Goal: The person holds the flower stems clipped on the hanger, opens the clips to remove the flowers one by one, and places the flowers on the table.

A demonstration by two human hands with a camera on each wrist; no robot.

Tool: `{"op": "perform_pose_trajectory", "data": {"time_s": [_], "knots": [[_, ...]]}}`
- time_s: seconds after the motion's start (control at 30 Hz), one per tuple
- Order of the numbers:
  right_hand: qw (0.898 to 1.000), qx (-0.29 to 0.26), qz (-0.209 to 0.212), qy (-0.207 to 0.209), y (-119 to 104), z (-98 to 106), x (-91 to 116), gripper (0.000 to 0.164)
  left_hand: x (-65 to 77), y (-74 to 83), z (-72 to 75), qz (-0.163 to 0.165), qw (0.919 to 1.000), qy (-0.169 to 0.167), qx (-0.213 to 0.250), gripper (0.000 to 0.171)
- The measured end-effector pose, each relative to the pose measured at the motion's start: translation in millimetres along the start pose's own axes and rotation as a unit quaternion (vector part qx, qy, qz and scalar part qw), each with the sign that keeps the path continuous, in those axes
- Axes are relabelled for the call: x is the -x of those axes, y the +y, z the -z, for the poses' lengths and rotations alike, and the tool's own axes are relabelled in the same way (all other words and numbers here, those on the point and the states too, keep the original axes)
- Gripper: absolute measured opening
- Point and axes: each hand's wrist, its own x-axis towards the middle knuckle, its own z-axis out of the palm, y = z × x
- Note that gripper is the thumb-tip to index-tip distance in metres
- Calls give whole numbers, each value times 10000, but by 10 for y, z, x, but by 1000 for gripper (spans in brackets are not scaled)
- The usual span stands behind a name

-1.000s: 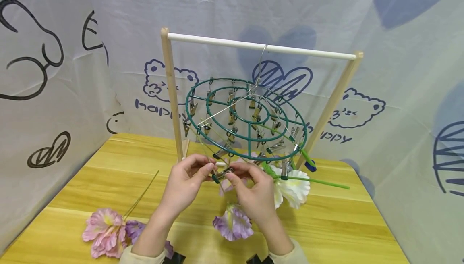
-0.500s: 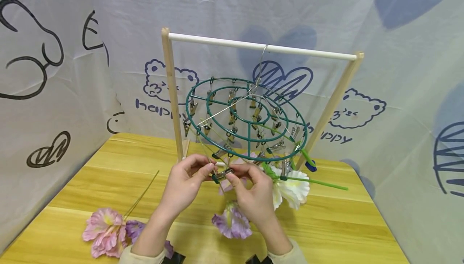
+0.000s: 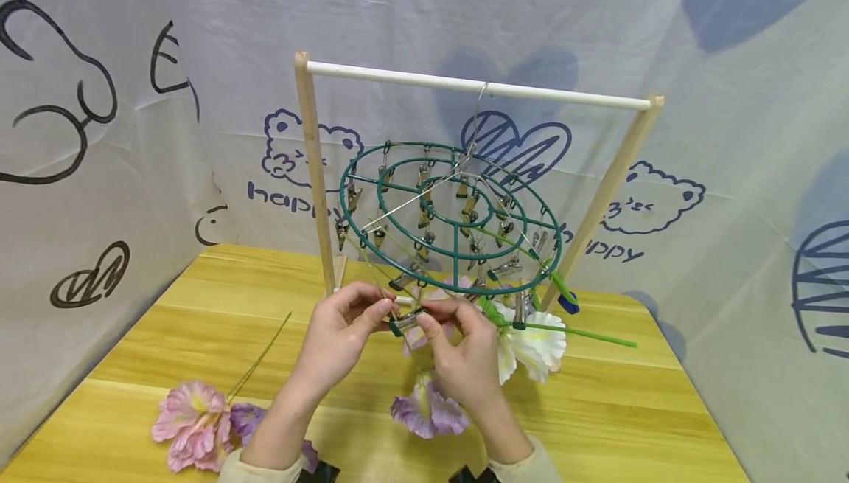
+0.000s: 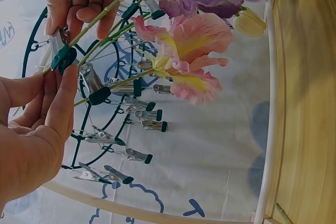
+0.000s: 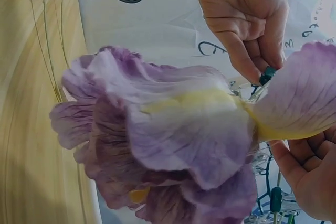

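Note:
My left hand (image 3: 341, 332) pinches the thin stem of an artificial purple iris (image 3: 427, 408) between thumb and forefinger. My right hand (image 3: 469, 350) grips the handle end of a metal clip (image 3: 406, 321) with dark green tips. That clip hangs at the near edge of a round green hanger (image 3: 456, 251). In the left wrist view, the iris stem (image 4: 97, 22) runs across the clip's green tips (image 4: 63, 59), right at the left fingertips. The purple bloom (image 5: 184, 119) hangs head down and hides part of both hands in the right wrist view.
A wooden stand with a white rod (image 3: 477, 85) carries the hanger. White (image 3: 533, 346) and pink (image 4: 197, 51) flowers hang from other clips. A pink flower (image 3: 194, 424) and purple petals (image 3: 247, 420) lie on the table (image 3: 597, 409) at left.
The purple bloom sways slightly, left and then back right. My right hand and the clip shift a little, while my left hand stays almost still.

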Motion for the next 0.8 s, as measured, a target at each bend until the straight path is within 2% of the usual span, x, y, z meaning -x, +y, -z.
{"op": "perform_pose_trajectory", "data": {"time_s": [0.47,0.8], "knots": [[9999,-89,-53,19,-24,0,13,12,11,22,4,317,9993,125,162,6],[9999,-162,-18,18,-14,2,5,13,13,44,22,427,9984,46,358,9]]}}
